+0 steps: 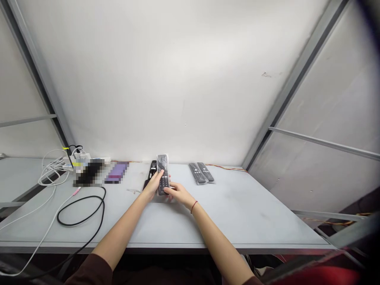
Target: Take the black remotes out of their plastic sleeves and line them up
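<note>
Above the middle of the table I hold a black remote control (pixel 163 163) in a clear plastic sleeve, tilted up with its buttons facing me. My left hand (pixel 153 184) grips its left side, thumb across the front. At its lower right, my right hand (pixel 179 194) is closed on the same remote, thumb near the bottom buttons. The fingers behind it are mostly hidden. Just left of it, partly covered by my left hand, lie dark remotes (pixel 153 165) on the table. To the right, two sleeved remotes (pixel 197 174) rest side by side.
A grey table (pixel 237 213) stands against a white wall. At the left are tangled white cables (pixel 49 172), a looped black cable (pixel 80 225), a blurred black object (pixel 90 173) and a blurred purple object (pixel 116 172). Metal frame posts (pixel 267 122) border the sides.
</note>
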Available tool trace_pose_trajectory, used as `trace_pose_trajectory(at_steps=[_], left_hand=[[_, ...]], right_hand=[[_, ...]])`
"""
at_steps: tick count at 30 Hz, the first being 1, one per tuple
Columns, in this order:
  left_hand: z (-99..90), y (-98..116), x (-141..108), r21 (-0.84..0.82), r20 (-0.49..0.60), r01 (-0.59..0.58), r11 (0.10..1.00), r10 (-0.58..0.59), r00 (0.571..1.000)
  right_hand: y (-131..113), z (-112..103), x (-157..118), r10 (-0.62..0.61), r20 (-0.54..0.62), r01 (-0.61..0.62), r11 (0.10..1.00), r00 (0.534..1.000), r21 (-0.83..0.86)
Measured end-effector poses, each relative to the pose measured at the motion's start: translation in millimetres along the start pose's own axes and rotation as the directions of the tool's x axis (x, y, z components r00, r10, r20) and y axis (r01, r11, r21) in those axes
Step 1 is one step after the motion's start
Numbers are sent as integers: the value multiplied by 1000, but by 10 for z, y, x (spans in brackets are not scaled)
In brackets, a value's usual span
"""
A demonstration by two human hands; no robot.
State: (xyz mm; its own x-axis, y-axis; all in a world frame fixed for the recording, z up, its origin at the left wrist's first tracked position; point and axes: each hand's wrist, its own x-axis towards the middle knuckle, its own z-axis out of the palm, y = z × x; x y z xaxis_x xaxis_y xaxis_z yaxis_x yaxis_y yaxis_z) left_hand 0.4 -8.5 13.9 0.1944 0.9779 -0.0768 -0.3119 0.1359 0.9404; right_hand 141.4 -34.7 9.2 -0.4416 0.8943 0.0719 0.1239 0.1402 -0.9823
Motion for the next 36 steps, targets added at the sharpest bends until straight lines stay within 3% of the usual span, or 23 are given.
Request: trace_pose_trajectory(at_steps=[6, 10, 16, 21, 24, 26, 29, 33, 36], left_hand=[[-74, 76, -25, 227, 86, 4, 974, -24, 996], [-97, 58, -24, 316, 140, -48, 947, 4, 990], [-141, -34, 69, 404, 62, -166, 900, 154, 986], [-114, -30, 61, 384, 37, -184, 905, 184, 982], [-80, 9, 39, 338, 15, -146, 930, 150, 989], [-63, 38, 23, 320, -24, -100, 942, 113, 993], [-55, 71, 1, 321, -65, -53, 946, 78, 995], [-76, 66, 6, 332, -51, -51, 942, 72, 996], [-101, 35, 35, 334, -27, -68, 940, 82, 996]], right_hand=[[-47, -77, 0, 20, -177, 11, 985, 984, 174], [-38, -86, 9, 39, -192, 1, 979, 981, 203], [46, -76, 48, 98, -223, -69, 989, 970, 132], [71, -101, 51, 114, -185, -60, 960, 976, 274], [78, -162, 55, 135, -238, -45, 936, 962, 349], [88, -233, 58, 177, -329, -37, 919, 928, 392], [107, -397, 52, 241, -498, -30, 919, 833, 394], [152, -723, 11, 278, -640, -37, 931, 716, 363], [226, -1016, -72, 252, -765, -87, 964, 592, 251]])
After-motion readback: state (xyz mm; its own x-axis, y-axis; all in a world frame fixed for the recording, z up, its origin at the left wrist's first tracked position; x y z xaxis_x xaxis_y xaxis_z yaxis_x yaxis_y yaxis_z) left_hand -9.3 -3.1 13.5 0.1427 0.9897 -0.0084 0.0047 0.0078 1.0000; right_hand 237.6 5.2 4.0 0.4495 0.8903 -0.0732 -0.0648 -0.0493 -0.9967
